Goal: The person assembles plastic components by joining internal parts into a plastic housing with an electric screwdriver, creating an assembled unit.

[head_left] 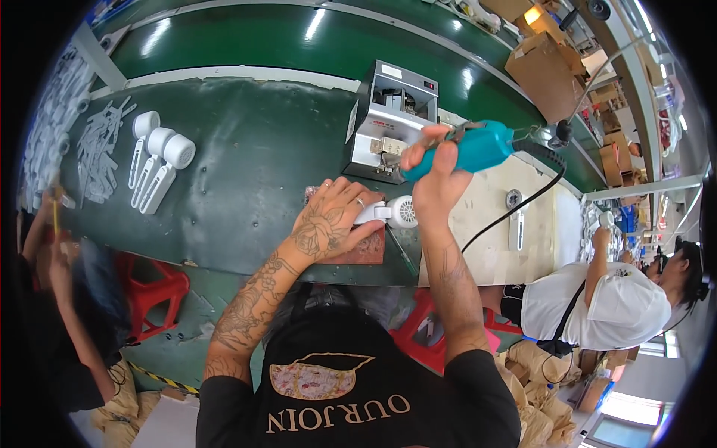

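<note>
A white handheld fan (pixel 403 212) with a round grille lies on a reddish-brown pad (pixel 364 251) at the table's front. My left hand (pixel 328 218) rests over its handle and holds it against the pad; the palm hides most of the handle. My right hand (pixel 435 175) is wrapped round a teal electric screwdriver (pixel 484 145), raised above the table with its black cable trailing. The screwdriver's tip is at the front of a grey screw feeder (pixel 399 108); whether it touches a screw there I cannot tell. A thin dark screwdriver (pixel 403 251) lies beside the pad.
Several white fans (pixel 160 153) stand at left beside loose grey plastic strips (pixel 103 145). Another fan part (pixel 516 224) lies on the pale board (pixel 478 239) at right. Beyond the table runs a green conveyor (pixel 246 37). Co-workers sit on both sides; a red stool (pixel 160 295) stands at left.
</note>
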A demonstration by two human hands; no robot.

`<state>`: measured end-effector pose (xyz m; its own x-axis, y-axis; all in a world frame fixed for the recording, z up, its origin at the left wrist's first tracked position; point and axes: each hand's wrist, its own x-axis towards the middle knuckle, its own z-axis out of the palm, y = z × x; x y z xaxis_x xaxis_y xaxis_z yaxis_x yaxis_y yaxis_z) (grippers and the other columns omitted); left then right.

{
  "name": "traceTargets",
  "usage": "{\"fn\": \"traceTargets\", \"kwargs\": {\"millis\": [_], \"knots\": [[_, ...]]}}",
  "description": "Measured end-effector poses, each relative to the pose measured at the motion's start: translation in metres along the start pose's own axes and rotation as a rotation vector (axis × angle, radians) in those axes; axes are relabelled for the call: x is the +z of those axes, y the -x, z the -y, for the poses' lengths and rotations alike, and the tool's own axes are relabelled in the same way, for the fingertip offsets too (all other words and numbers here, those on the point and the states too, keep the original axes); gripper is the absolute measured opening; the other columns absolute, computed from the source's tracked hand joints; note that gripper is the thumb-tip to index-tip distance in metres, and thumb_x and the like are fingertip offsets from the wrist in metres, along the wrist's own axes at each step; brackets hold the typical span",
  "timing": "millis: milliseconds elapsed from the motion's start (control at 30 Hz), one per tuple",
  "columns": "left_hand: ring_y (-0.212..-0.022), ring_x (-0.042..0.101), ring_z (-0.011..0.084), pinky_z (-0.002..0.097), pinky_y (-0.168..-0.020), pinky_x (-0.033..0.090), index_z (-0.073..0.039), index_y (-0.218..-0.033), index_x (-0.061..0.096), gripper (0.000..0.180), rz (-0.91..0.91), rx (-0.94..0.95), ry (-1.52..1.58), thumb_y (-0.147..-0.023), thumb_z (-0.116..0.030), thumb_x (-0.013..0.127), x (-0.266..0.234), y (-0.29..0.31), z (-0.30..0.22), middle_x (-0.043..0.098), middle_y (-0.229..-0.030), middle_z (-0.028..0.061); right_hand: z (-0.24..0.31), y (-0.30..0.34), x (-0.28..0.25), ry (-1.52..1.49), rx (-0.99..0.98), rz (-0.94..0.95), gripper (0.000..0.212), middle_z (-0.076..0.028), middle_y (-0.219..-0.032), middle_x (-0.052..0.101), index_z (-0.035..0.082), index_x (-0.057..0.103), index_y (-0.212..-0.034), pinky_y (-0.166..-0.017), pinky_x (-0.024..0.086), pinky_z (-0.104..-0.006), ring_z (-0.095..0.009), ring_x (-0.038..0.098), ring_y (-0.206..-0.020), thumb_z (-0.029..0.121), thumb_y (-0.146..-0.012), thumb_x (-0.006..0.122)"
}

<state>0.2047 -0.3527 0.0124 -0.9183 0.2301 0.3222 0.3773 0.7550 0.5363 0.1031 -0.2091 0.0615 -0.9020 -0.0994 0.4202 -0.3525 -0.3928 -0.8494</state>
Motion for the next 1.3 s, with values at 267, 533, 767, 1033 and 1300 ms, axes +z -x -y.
{"fn": "traceTargets", "kwargs": {"millis": [267,533,767,1033,1300], "knots": [[-0.105,0.056,0.0285,0.0460,-0.097,0.043,-0.013,-0.125,0.066,0.035,0.010,-0.013,0.068,-0.094,-0.026,0.056,0.001,0.000,-0.001,0.062,-0.107,0.0082,-0.027,-0.015,-0.002,0.093,-0.067,0.096,0.036,-0.007,-0.071,0.055,0.000,0.053,-0.098,-0.059,0.048,-0.0325,-0.017,0.055,-0.061,0.036,-0.102,0.061],[-0.104,0.055,0.0279,0.0442,-0.097,0.042,-0.013,-0.124,0.067,0.034,-0.043,0.000,0.061,-0.092,-0.023,0.057,0.002,0.001,0.004,0.061,-0.107,0.0075,0.007,0.015,-0.001,0.146,0.118,-0.014,0.048,-0.007,-0.068,0.054,-0.002,0.056,-0.101,-0.054,0.045,-0.0324,-0.017,0.053,-0.059,0.045,-0.099,0.062],[-0.102,0.055,0.0273,0.0433,-0.094,0.043,-0.012,-0.123,0.067,0.034,-0.040,0.019,0.051,-0.091,-0.021,0.058,0.001,-0.001,0.002,0.061,-0.107,0.0066,0.022,0.045,-0.015,0.143,0.135,0.101,0.059,-0.007,-0.068,0.054,-0.003,0.056,-0.104,-0.057,0.046,-0.0328,-0.018,0.054,-0.059,0.054,-0.093,0.067],[-0.102,0.055,0.0269,0.0444,-0.095,0.043,-0.012,-0.122,0.067,0.032,-0.037,0.004,0.057,-0.093,-0.021,0.059,0.002,0.000,-0.001,0.061,-0.107,0.0056,0.009,0.058,-0.020,0.088,0.175,0.059,0.051,-0.007,-0.068,0.054,0.000,0.054,-0.098,-0.059,0.047,-0.0328,-0.018,0.055,-0.060,0.049,-0.093,0.069],[-0.109,0.053,0.0271,0.0497,-0.102,0.041,-0.012,-0.124,0.064,0.032,0.053,-0.024,0.032,-0.095,-0.024,0.058,0.004,-0.003,0.000,0.060,-0.119,0.0036,-0.002,0.062,-0.022,0.034,0.181,0.090,0.040,-0.007,-0.070,0.054,0.001,0.052,-0.094,-0.057,0.047,-0.0327,-0.017,0.054,-0.061,0.037,-0.093,0.071]]}}
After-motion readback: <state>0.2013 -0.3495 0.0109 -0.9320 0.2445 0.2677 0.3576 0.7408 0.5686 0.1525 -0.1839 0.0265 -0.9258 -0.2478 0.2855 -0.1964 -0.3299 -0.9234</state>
